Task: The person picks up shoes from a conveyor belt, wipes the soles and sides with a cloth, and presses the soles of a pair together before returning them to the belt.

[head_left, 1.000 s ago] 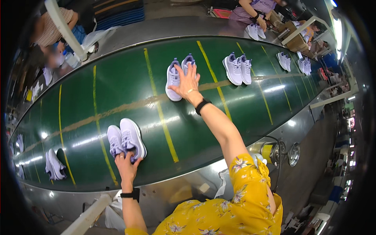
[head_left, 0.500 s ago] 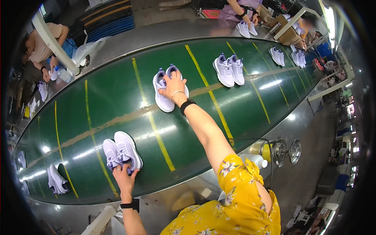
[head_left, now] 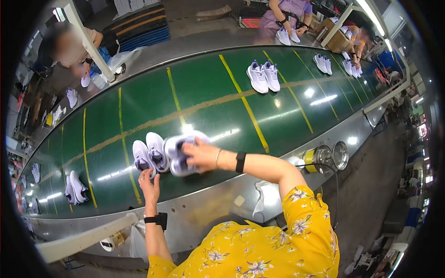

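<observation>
Two pairs of white sneakers with lavender linings are under my hands, on the near side of a green conveyor belt (head_left: 204, 120). The left pair (head_left: 154, 147) rests on the belt with toes pointing away, and my left hand (head_left: 149, 186) has its fingers closed at the heels. Just to the right, my right hand (head_left: 202, 155) grips the other pair (head_left: 175, 147) at the shoe openings. That pair is turned sideways, smeared by motion, and close against the left pair. How far it is above the belt I cannot tell.
Another sneaker pair (head_left: 263, 77) stands farther right on the belt, one (head_left: 75, 187) at the left. Across the belt, a co-worker (head_left: 282, 18) handles shoes; another person (head_left: 76, 51) sits far left. A metal edge (head_left: 204, 197) and a white post (head_left: 88, 234) are near me.
My right hand has brought its sneaker pair left and nearer, turning it sideways beside the left pair. My left hand stays at the left pair's heels; the view has shifted.
</observation>
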Tool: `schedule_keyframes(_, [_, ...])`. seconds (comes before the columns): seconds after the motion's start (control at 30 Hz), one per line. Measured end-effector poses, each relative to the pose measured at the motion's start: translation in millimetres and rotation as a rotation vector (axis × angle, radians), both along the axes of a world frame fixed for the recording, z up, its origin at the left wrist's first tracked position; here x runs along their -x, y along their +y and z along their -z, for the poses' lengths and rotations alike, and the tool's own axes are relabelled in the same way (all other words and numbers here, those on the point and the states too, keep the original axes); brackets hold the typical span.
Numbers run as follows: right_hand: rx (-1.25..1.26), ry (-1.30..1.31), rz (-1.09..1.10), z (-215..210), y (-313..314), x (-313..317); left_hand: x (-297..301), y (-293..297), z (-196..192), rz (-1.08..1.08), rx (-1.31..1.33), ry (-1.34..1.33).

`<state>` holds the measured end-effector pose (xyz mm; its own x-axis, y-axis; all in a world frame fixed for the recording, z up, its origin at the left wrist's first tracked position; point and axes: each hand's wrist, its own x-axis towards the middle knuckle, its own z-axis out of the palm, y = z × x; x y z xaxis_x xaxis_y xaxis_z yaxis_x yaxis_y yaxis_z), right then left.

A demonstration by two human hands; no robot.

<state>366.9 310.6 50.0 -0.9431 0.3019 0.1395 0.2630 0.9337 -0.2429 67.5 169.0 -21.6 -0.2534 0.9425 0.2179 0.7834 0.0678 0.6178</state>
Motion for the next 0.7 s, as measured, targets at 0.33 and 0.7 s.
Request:
schedule_keyframes(0.33, [-0.076,-0.106,-0.361,42,-218,8,-60,-118,-20,0.107,0.391,-0.454])
schedule_keyframes(0.7, [0.190,0.427,0.927,65,-256,-164,-99,-125,-25,0.041,0.182,-0.320])
